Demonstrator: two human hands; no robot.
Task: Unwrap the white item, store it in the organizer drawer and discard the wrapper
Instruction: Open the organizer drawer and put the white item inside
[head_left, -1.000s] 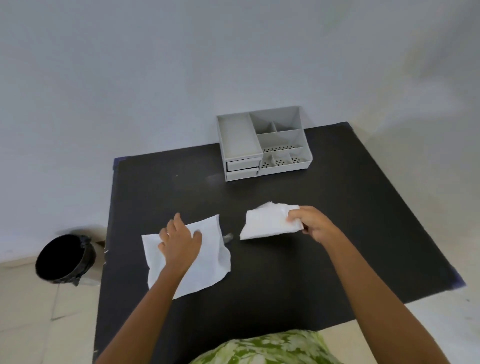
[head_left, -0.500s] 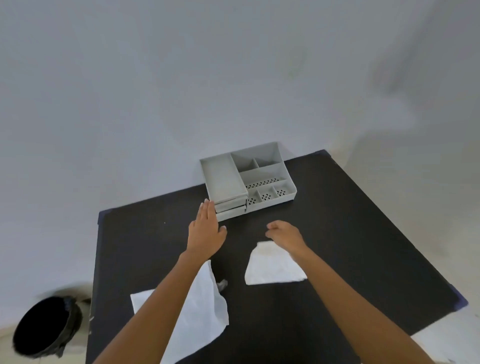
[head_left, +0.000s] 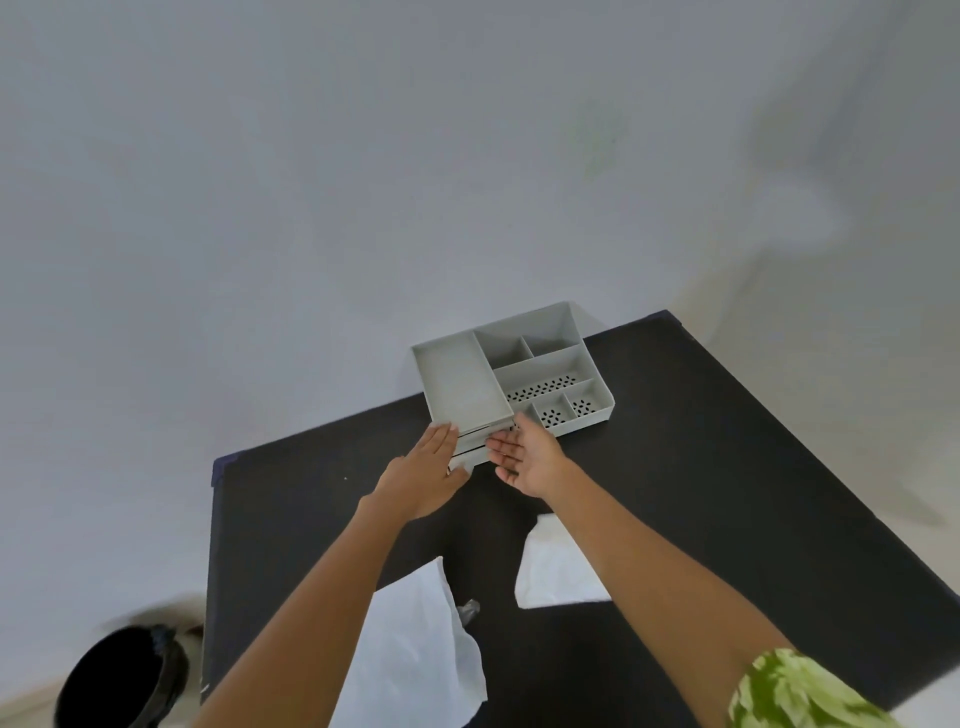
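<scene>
A grey organizer (head_left: 511, 379) with several compartments stands at the back of the black table (head_left: 727, 467). Its small front drawers (head_left: 470, 441) sit under the left compartment. My left hand (head_left: 426, 478) lies flat with fingertips at the drawer fronts. My right hand (head_left: 524, 452) is open, palm turned left, beside the same drawers. Neither hand holds anything. Two white pieces lie near me: a flat sheet (head_left: 410, 649) under my left forearm and a folded one (head_left: 556, 571) partly behind my right forearm. A small grey thing (head_left: 467, 609) lies between them.
A black bin (head_left: 122, 680) stands on the floor left of the table. A grey wall rises behind the organizer. The table's left edge runs close to my left arm.
Both hands let go of the white pieces and reached forward to the organizer's drawer front. The view tilted up, so the sheets now lie lower in frame.
</scene>
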